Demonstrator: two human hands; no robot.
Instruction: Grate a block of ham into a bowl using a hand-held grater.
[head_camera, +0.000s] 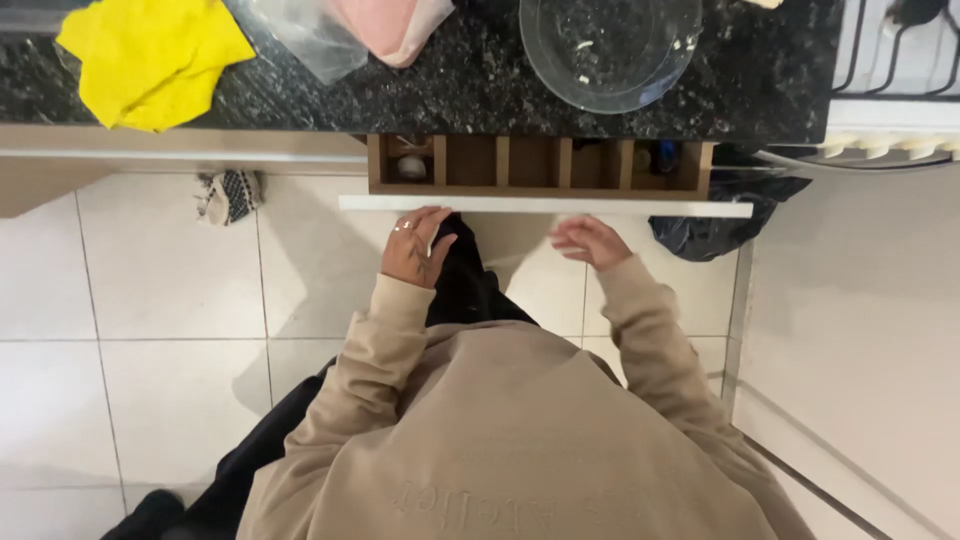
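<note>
A wooden drawer (545, 205) with a white front stands partly pulled out from under the dark speckled counter (470, 90). Its wooden dividers form several compartments holding small items. My left hand (415, 248) rests its fingers against the drawer's white front edge, a ring on one finger. My right hand (592, 240) hovers just below the same edge, fingers loosely curled, holding nothing. Both arms wear beige sleeves.
On the counter lie a yellow cloth (150, 55), a clear plastic bag with pink contents (370, 30) and a clear glass bowl (610, 45). A stove (895, 70) stands at the right. A dark bag (720, 225) and a patterned cloth (230, 195) lie on the tiled floor.
</note>
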